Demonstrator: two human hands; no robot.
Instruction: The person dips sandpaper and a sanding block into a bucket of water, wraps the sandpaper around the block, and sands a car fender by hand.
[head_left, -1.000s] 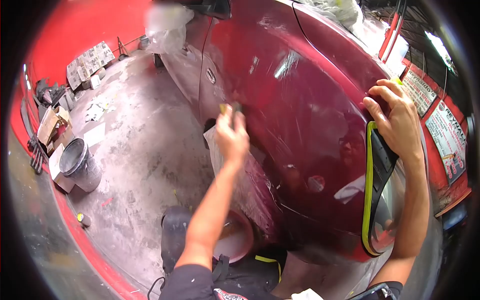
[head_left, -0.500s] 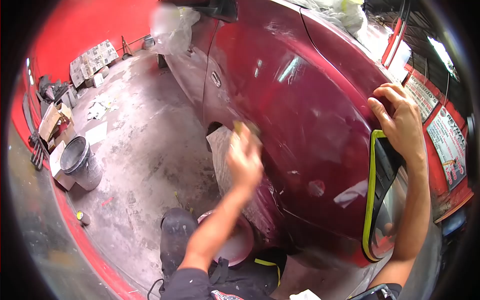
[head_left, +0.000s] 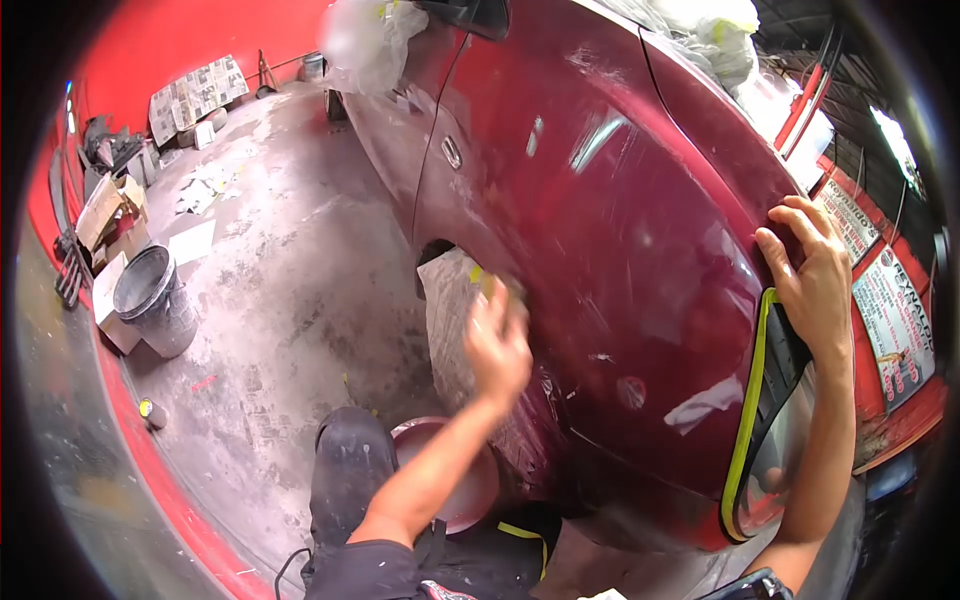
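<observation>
My left hand (head_left: 498,345) is at the rim of the rear wheel arch on a dark red car body (head_left: 620,260). Its fingers press a small yellow-brown pad (head_left: 514,288) against the panel; motion blurs the pad and hides its exact kind. White masking paper (head_left: 445,300) covers the wheel opening beside it. Over at the right, my right hand (head_left: 812,265) rests on the body's upper edge, fingers bent and apart, holding nothing. Just below it, yellow-green tape (head_left: 752,420) borders the black light housing (head_left: 775,370). Pale scuffs mark the paint.
A pinkish-red bucket (head_left: 470,490) stands by my knee. Across the dusty floor (head_left: 290,300) are a grey bucket (head_left: 155,295), cardboard boxes (head_left: 110,225) and a small can (head_left: 152,413). Plastic sheeting (head_left: 375,45) hangs on the car's far end.
My left hand has shifted slightly down with the pad along the wheel arch rim. My right hand stays on the body edge. The camera view has tilted a little.
</observation>
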